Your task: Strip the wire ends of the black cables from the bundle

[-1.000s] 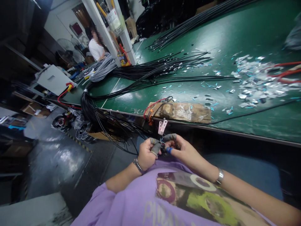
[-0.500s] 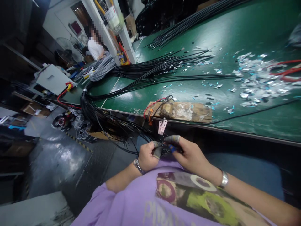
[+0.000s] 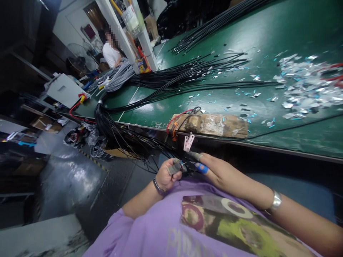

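Observation:
My left hand (image 3: 167, 175), in grey finger covers, is closed on the end of a black cable, where thin bare wire tips (image 3: 183, 164) poke out past the thumb. To its right, my right hand (image 3: 214, 167) reaches out with fingers stretched and apart, a grey cover on one and a blue cover on another. Its fingertips are just below a pale pink clip (image 3: 189, 142) at the table edge; nothing shows between them. Dark cables lie behind and between the hands, hard to make out singly. The clip hangs beside a wooden block (image 3: 227, 125) wound with red and black wire.
The green table (image 3: 268, 142) carries black cable bundles (image 3: 166, 80), foil and blue scraps (image 3: 305, 89) and red handles at the far right. More black cables (image 3: 118, 137) droop over the edge at left. A metal post (image 3: 144, 39) and a seated person (image 3: 111, 55) are farther back.
My right hand has come away from the wire tips, its fingers straightening toward the clip. My left hand keeps its hold and has turned slightly. The view has shifted a little.

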